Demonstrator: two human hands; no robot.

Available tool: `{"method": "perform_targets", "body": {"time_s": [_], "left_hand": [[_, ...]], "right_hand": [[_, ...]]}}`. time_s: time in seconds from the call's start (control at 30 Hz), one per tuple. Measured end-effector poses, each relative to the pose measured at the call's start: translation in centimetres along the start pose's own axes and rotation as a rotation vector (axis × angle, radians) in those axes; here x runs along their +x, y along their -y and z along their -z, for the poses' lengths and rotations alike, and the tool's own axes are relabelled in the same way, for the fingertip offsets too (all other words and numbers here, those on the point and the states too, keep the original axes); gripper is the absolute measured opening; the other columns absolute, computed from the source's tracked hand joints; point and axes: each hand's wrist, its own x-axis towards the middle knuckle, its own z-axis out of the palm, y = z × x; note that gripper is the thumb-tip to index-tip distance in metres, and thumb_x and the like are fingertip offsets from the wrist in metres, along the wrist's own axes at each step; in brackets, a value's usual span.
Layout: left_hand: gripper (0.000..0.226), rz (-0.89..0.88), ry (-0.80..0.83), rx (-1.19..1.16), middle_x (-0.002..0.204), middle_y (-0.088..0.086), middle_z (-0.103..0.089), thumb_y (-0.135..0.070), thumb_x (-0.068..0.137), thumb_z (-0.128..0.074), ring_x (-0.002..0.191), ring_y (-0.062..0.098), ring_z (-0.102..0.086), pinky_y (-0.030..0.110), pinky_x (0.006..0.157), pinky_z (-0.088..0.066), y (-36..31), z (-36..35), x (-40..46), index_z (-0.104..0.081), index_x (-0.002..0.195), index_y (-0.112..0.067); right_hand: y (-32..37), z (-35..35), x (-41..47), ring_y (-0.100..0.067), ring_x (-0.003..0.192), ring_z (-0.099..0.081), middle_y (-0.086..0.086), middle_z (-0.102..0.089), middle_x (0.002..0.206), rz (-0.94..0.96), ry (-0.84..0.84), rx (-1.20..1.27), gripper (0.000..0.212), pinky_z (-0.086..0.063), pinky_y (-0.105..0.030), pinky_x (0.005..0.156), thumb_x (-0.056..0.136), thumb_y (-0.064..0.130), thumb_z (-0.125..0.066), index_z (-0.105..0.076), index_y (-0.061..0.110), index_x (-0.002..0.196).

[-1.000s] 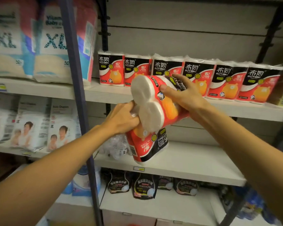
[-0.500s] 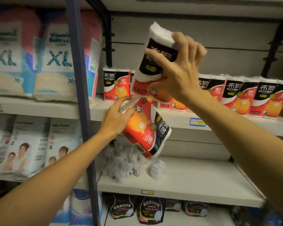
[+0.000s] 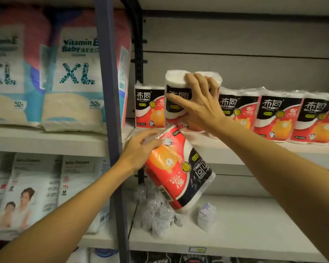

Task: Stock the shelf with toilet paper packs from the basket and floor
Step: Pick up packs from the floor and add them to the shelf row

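My right hand [image 3: 199,103] grips an upright red, black and white toilet paper pack [image 3: 176,97] from the front and top, standing it in the front of the upper shelf [image 3: 235,149]. A row of several matching packs [image 3: 273,118] lines that shelf behind and beside it. My left hand [image 3: 141,149] holds a second pack [image 3: 179,173] by its plastic top, and it hangs upside down and tilted in front of the shelf edge. No basket or floor is in view.
A dark blue upright post [image 3: 110,118] stands just left of my left hand. Large XL diaper bags [image 3: 72,78] fill the left shelf, baby diaper packs [image 3: 46,190] below. Small clear-wrapped packets [image 3: 156,211] and a little white box [image 3: 206,215] lie on the lower shelf [image 3: 245,234].
My right hand has brought its pack down from high in the air onto the upper shelf. The left hand has stayed in place with the hanging pack.
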Motion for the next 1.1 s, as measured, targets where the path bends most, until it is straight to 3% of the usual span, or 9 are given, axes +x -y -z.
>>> {"method": "perform_targets", "body": {"time_s": [0.1, 0.27, 0.37, 0.53, 0.7, 0.87, 0.93, 1.0, 1.1], "left_hand": [[0.024, 0.0, 0.038, -0.016, 0.107, -0.009, -0.065, -0.041, 0.074, -0.064, 0.09, 0.01, -0.067, 0.021, 0.069, -0.052, 0.6, 0.8, 1.3, -0.064, 0.098, -0.042], [0.02, -0.026, 0.046, -0.024, 0.099, -0.011, -0.07, -0.042, 0.072, -0.062, 0.087, 0.01, -0.07, 0.03, 0.077, -0.055, 0.8, 1.9, 2.8, -0.068, 0.092, -0.043], [0.033, -0.035, 0.042, -0.028, 0.102, -0.005, -0.071, -0.044, 0.073, -0.062, 0.087, 0.013, -0.071, 0.037, 0.081, -0.058, 0.9, 2.5, 3.6, -0.069, 0.104, -0.035], [0.038, -0.052, 0.011, -0.039, 0.102, 0.0, -0.072, -0.045, 0.076, -0.061, 0.089, 0.019, -0.071, 0.039, 0.081, -0.058, 0.7, 3.2, 4.6, -0.07, 0.108, -0.027], [0.028, -0.062, -0.054, -0.053, 0.095, -0.003, -0.074, -0.043, 0.075, -0.06, 0.083, 0.015, -0.071, 0.03, 0.071, -0.054, 0.3, 3.7, 4.7, -0.071, 0.098, -0.034], [0.018, -0.054, -0.129, -0.086, 0.091, -0.008, -0.073, -0.042, 0.073, -0.061, 0.082, 0.011, -0.069, 0.031, 0.074, -0.055, -0.1, 4.0, 4.4, -0.071, 0.088, -0.039], [0.019, -0.054, -0.172, -0.121, 0.091, -0.008, -0.073, -0.04, 0.072, -0.06, 0.084, 0.011, -0.068, 0.028, 0.073, -0.053, -0.4, 3.8, 4.3, -0.071, 0.088, -0.038], [0.024, -0.057, -0.199, -0.164, 0.095, -0.003, -0.072, -0.041, 0.073, -0.059, 0.087, 0.015, -0.068, 0.03, 0.073, -0.053, -0.8, 3.5, 4.1, -0.07, 0.093, -0.034], [0.029, -0.077, -0.228, -0.215, 0.102, 0.001, -0.068, -0.043, 0.077, -0.056, 0.09, 0.017, -0.066, 0.031, 0.073, -0.053, -1.4, 2.5, 4.0, -0.065, 0.102, -0.03]], "right_hand": [[0.3, -2.1, -0.5, -0.037, 0.126, -0.026, -0.017, -0.024, 0.136, 0.013, 0.091, -0.027, 0.088, -0.017, -0.048, 0.102, 0.06, 0.063, -0.074, -0.035, 0.041, 0.136], [0.6, -4.6, -1.2, -0.038, 0.126, -0.03, -0.02, -0.034, 0.135, -0.021, 0.261, -0.039, 0.091, -0.016, -0.051, 0.105, 0.058, 0.059, -0.081, -0.04, 0.04, 0.137], [-0.1, -5.1, -1.4, -0.043, 0.129, -0.034, -0.025, -0.042, 0.136, -0.135, 0.365, -0.008, 0.097, -0.013, -0.057, 0.108, 0.053, 0.058, -0.086, -0.041, 0.038, 0.136], [-0.9, -4.7, -0.2, -0.043, 0.138, -0.025, -0.025, -0.029, 0.148, -0.156, 0.613, -0.052, 0.103, -0.016, -0.064, 0.11, 0.058, 0.058, -0.084, -0.032, 0.039, 0.145], [-0.6, -4.6, 0.2, -0.041, 0.142, -0.016, -0.023, -0.021, 0.151, -0.164, 0.656, -0.053, 0.105, -0.012, -0.061, 0.112, 0.063, 0.055, -0.083, -0.023, 0.04, 0.148], [-1.1, -3.9, 0.4, -0.042, 0.147, 0.008, -0.021, 0.008, 0.16, -0.206, 0.697, 0.106, 0.087, 0.001, -0.063, 0.113, 0.08, 0.055, -0.069, -0.018, 0.043, 0.15], [-1.5, -2.8, 0.5, -0.039, 0.148, -0.001, -0.019, -0.001, 0.161, -0.262, 0.563, 0.207, 0.07, -0.003, -0.061, 0.114, 0.089, 0.044, -0.063, -0.027, 0.038, 0.149], [-1.8, -1.6, 0.5, -0.036, 0.142, -0.027, -0.018, -0.03, 0.154, -0.359, 0.404, 0.301, 0.05, -0.017, -0.055, 0.113, 0.094, 0.034, -0.058, -0.044, 0.028, 0.141], [-2.3, 0.0, 1.1, -0.03, 0.109, -0.058, -0.012, -0.064, 0.116, -0.618, 0.3, 0.485, 0.028, -0.044, -0.039, 0.091, 0.096, 0.034, -0.053, -0.063, 0.017, 0.116]]}}
